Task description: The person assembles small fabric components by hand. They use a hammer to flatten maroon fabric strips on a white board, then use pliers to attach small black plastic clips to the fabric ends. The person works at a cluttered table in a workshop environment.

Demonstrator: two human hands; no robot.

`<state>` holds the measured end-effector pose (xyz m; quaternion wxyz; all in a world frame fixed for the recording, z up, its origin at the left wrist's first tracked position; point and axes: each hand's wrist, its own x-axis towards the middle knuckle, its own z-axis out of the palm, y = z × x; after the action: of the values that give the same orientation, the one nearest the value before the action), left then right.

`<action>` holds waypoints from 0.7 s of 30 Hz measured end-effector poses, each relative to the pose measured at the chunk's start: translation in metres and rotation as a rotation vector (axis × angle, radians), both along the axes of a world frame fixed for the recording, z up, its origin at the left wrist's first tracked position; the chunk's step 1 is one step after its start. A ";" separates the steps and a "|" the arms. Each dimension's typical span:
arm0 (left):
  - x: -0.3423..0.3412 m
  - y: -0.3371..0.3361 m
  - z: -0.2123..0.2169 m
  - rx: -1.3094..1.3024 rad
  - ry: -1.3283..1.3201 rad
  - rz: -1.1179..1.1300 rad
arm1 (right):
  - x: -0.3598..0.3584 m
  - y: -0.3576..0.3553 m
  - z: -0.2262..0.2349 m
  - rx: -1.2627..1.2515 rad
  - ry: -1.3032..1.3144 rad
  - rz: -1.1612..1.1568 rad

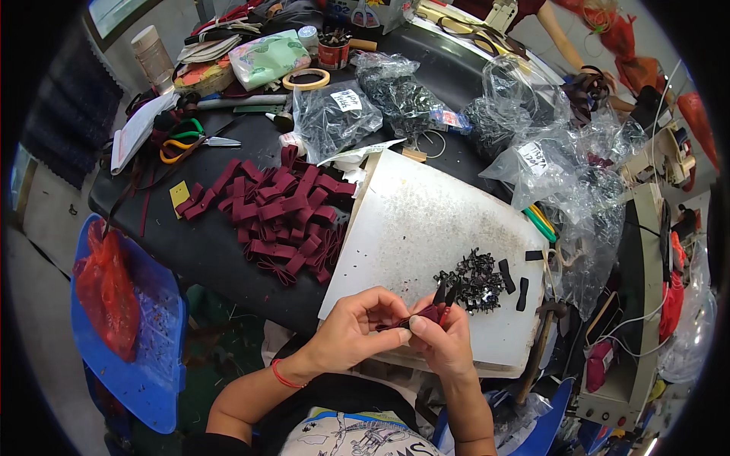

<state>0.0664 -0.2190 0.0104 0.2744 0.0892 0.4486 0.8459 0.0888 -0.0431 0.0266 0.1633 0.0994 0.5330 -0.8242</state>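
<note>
Left hand (351, 328) and right hand (441, 342) meet at the near edge of the white cutting board (426, 228), both grips pinching 1 small maroon strap piece (423, 315) between thumb and fingertips. The strap's long axis runs roughly left-right, spanning the 2 grips; its right end tips up toward a dark metal bit, too small to make out.

Just beyond the right hand, nearly touching the fingertips, sits a heap of black metal buckles (473, 280) on the board. The right hand is nearer; the heap lies up and right of the grip. 2 black strap bits (508, 277) lie beside the heap.

Further left on the black bench (220, 251), a pile of maroon straps (283, 213), well apart from the left hand. Open board shows between hands and far edge. Clear bags of hardware (334, 115) crowd the back; scissors (190, 143) far left.
</note>
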 end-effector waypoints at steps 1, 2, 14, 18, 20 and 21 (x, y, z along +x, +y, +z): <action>-0.001 -0.001 0.002 0.020 -0.087 -0.027 | -0.001 0.002 0.001 -0.071 -0.057 0.023; -0.003 -0.004 0.005 0.039 -0.174 -0.055 | -0.001 0.003 0.000 -0.105 -0.093 0.010; -0.009 -0.007 0.000 0.175 -0.343 -0.025 | -0.002 0.001 0.000 -0.059 -0.073 -0.082; -0.007 -0.003 0.006 -0.046 -0.215 0.023 | -0.002 -0.003 -0.002 -0.015 -0.067 -0.098; -0.006 -0.002 0.004 -0.045 -0.201 0.034 | -0.001 -0.004 -0.001 -0.042 -0.098 -0.105; -0.006 -0.001 0.003 -0.045 -0.194 0.039 | -0.002 -0.004 0.000 -0.099 -0.140 -0.111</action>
<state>0.0606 -0.2201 0.0138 0.3022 -0.0081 0.4403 0.8454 0.0868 -0.0467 0.0267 0.1591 0.1781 0.4726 -0.8483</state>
